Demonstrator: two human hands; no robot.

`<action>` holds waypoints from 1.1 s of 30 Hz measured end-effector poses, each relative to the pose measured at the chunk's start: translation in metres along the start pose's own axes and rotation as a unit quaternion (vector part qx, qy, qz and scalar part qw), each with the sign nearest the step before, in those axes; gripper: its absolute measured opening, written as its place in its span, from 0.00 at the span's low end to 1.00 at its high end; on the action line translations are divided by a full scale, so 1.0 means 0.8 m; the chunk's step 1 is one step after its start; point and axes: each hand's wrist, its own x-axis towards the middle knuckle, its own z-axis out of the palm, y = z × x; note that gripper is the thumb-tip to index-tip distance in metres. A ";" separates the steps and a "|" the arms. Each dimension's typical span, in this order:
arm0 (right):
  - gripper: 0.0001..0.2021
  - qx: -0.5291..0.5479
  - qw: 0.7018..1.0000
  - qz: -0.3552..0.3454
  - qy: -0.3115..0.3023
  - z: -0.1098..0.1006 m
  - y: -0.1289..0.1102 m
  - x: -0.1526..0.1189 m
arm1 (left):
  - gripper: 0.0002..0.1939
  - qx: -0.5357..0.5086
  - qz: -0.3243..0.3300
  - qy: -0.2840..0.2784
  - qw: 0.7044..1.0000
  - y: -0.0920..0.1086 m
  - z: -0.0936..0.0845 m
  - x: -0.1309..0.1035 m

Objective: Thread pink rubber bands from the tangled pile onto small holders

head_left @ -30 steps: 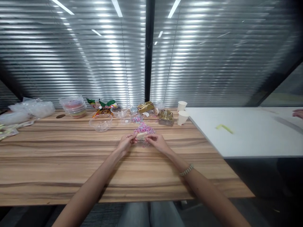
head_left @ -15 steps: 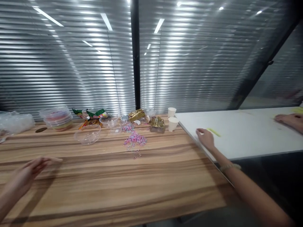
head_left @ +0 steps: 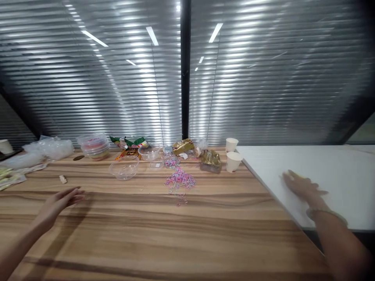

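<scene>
My left hand (head_left: 63, 201) hovers over the wooden table (head_left: 140, 234) at the left, fingers stretched out and holding nothing. Just beyond its fingertips lies a small whitish piece (head_left: 63, 179), its kind unclear. On the white table (head_left: 345, 171) at the right, my right hand (head_left: 303, 189), wearing a bracelet (head_left: 328, 214), lies over a thin yellow strip (head_left: 299, 175). Its fingers look spread, though motion blurs them. Most of the strip is hidden under the hand.
A pile of small pink and purple pieces (head_left: 180, 178) lies mid-table. Behind are clear bowls (head_left: 124, 168), stacked tubs (head_left: 93, 146), green packets (head_left: 131, 142), gold wrappers (head_left: 211, 160) and paper cups (head_left: 233, 162). Plastic bags (head_left: 49, 148) and yellowish strips (head_left: 8, 175) lie left.
The view has turned left. My left hand has let go of the whitish piece, which now lies on the table. My right hand has moved right and onto the yellow strip.
</scene>
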 end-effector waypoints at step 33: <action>0.19 0.316 0.813 -0.417 -0.255 0.059 -0.230 -0.369 | 0.07 -0.003 0.376 -0.179 0.909 0.049 0.304 -0.077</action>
